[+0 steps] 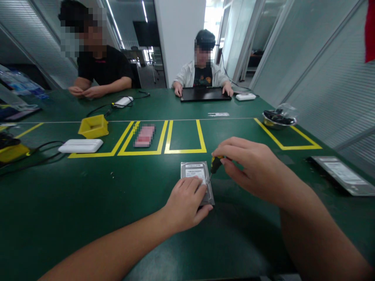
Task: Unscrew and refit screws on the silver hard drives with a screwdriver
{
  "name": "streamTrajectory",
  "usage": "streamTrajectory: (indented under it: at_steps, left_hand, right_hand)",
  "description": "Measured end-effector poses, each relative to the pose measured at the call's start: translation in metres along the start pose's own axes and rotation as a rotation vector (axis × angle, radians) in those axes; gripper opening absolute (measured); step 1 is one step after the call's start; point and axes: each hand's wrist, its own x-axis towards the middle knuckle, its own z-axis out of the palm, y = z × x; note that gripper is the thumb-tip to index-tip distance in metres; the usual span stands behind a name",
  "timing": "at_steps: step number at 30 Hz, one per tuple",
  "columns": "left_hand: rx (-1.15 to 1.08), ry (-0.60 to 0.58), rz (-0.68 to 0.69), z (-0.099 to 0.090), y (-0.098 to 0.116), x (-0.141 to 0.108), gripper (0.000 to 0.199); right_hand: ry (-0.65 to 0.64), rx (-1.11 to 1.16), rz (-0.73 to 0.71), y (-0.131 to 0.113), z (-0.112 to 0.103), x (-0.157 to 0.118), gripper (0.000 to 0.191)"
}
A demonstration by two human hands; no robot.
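Observation:
A silver hard drive [193,170] with a white label lies flat on the green table in front of me. My left hand [187,199] grips it, fingers curled over the label and thumb along the near edge, hiding the drive's lower left part. In my right hand [249,166], closed fingers hold a small screwdriver [216,164] with a black and yellow handle. It stands nearly upright, its thin shaft pointing down at the drive's right edge. Whether the tip sits in a screw is too small to tell.
Yellow tape [184,150] marks boxes on the table. A yellow bin [93,127] and a white power strip [80,146] are left. Right are a metal bowl [278,120] and another hard drive [342,173]. Two people sit opposite, one holding a black panel [206,94].

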Motion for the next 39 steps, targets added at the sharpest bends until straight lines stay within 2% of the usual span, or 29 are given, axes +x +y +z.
streamTrajectory:
  at_steps: [9,17,23,32,39]
  left_hand:
    - [-0.006,-0.001,-0.001,-0.0007,0.0003,-0.0001,0.044]
    - [-0.009,-0.009,0.000,0.0004,-0.0007,0.0007,0.044]
    - [-0.009,-0.002,-0.001,0.0011,-0.0007,-0.0001,0.045]
    - [-0.004,-0.015,-0.002,0.0005,0.0004,0.0007,0.044]
    - [-0.005,0.004,0.001,0.0020,0.0001,0.0010,0.044]
  right_hand:
    - [0.029,0.012,0.010,0.0002,0.0006,0.0014,0.016]
    - [0.002,-0.007,0.030,0.0023,-0.0001,0.0031,0.014]
    - [0.036,-0.031,0.008,0.0065,0.0012,-0.0013,0.025]
    - [0.036,-0.044,0.006,0.0081,0.0018,0.0002,0.017]
    - [0.046,-0.050,0.013,0.0052,0.0000,0.0030,0.019]
